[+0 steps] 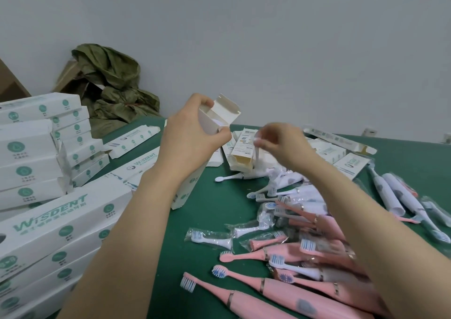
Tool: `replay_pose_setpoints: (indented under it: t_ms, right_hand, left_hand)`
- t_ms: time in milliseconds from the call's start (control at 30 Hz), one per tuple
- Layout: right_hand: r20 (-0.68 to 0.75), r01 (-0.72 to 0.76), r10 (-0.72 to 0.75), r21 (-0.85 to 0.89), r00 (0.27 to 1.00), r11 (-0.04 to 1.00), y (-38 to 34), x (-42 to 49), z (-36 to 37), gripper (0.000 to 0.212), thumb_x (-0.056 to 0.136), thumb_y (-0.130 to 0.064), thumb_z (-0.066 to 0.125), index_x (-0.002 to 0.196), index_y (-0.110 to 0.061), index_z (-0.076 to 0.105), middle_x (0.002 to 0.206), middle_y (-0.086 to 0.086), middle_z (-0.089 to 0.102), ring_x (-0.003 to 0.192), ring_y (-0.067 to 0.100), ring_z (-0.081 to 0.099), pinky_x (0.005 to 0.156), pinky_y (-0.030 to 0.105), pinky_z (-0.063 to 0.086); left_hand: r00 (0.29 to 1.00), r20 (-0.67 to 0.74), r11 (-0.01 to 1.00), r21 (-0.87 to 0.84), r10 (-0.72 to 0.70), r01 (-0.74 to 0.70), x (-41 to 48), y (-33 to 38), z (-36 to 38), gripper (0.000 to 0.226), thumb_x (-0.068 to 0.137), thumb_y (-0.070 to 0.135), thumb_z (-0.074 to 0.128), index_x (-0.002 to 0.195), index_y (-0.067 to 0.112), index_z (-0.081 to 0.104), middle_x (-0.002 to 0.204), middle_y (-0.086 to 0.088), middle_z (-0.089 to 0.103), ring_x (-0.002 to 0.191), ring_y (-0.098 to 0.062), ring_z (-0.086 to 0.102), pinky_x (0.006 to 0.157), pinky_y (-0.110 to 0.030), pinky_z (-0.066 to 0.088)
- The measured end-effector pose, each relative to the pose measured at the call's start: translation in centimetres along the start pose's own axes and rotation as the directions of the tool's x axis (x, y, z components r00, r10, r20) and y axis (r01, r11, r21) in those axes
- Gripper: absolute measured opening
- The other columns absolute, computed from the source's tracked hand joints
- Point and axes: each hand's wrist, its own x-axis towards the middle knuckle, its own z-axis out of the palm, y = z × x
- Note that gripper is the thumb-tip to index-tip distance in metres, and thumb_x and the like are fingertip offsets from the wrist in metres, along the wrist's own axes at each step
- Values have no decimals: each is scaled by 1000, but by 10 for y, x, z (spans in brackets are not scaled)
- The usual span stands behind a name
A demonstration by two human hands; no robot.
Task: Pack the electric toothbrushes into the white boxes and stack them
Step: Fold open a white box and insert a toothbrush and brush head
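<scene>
Fingers (207, 102) of my left hand (190, 138) grip an open box (227, 113), right hand (278, 143) pinches a blurred white piece (256, 151); stacks (29, 147) left, many toothbrushes (292, 252) unpacked.

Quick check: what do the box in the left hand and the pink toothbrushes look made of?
Box in the left hand: thin white cardboard, matte, beige inside; its folded flaps and creases show it. Pink toothbrushes: likely smooth moulded plastic with a soft sheen, metallic-looking bands around the handles.
</scene>
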Motion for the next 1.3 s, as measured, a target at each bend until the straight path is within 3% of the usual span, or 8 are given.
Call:
replay_pose_setpoints:
  t_ms: [67, 133, 267, 500, 700, 1000, 1200, 1300]
  right_hand:
    - [-105, -56, 104, 387, 989, 920, -11, -6, -17, 11, 90, -20, 64, 85, -10, 67, 74, -4, 67, 63, 3, 62, 58, 8, 47]
    - [-94, -51, 192, 771, 977, 635, -26, -16, -33, 10, 89, -16, 65, 82, -9, 68, 70, 1, 69, 67, 11, 65, 66, 17, 54]
    - [-170, 90, 205, 933, 964, 348, -55, -27, -37, 5, 88, -9, 65, 86, -5, 64, 68, 2, 66, 66, 13, 65, 68, 21, 54]
    - [-182, 31, 188, 794, 965, 607, -68, -27, -33, 10, 99, -13, 43, 104, -17, 50, 93, -1, 50, 62, 9, 68, 56, 25, 55]
    - [51, -91, 80, 297, 996, 951, -58, -17, -44, 22, 77, -19, 78, 86, -10, 60, 67, 0, 67, 46, 6, 62, 37, 14, 37]
    - [353, 99, -90, -6, 931, 995, -59, -21, -63, 31, 85, -1, 54, 101, -20, 73, 62, -21, 62, 49, -10, 50, 46, 3, 35]
    - [-17, 22, -24, -89, 1000, 996, -57, -14, -36, 22, 81, -5, 63, 96, -16, 51, 93, 8, 67, 84, 20, 61, 62, 25, 46]
    - [-61, 63, -64, -15, 996, 998, -58, -15, -28, 23, 81, -15, 72, 96, -14, 55, 87, 1, 60, 77, 17, 56, 58, 15, 40]
  left_hand:
    - [1000, 16, 1000, 2, 1, -1, 0, 0, 1, 39, 72, 33, 69, 107, 30, 53, 70, 15, 47, 66, -4, 46, 56, -22, 33]
    - [998, 57, 1000, 10, 10, -10, -2, 2, 2, 41, 71, 34, 69, 109, 31, 52, 74, 17, 47, 67, -3, 47, 56, -21, 34]
    - [988, 134, 993, 82, 78, -89, -8, 10, 9, 38, 68, 37, 68, 101, 36, 48, 67, 18, 43, 62, -3, 44, 53, -25, 32]
    - [982, 169, 986, 121, 90, -111, -9, 14, 14, 41, 67, 39, 69, 105, 36, 52, 73, 17, 48, 76, -19, 50, 62, -30, 38]
    - [956, 282, 993, 62, 82, -103, -10, 11, 17, 44, 59, 47, 66, 97, 44, 46, 79, 17, 55, 78, -3, 51, 62, -26, 41]
    - [931, 358, 991, 81, 74, -110, -12, 9, 23, 47, 64, 36, 71, 105, 35, 49, 87, 11, 58, 79, -14, 53, 64, -29, 43]
    - [943, 322, 994, 49, 81, -102, -13, 10, 25, 54, 63, 37, 71, 112, 37, 49, 86, 21, 53, 81, -2, 51, 63, -18, 39]
    - [958, 278, 996, 22, 71, -81, -11, 10, 23, 53, 64, 35, 72, 113, 34, 51, 86, 25, 52, 80, 0, 52, 62, -15, 37]
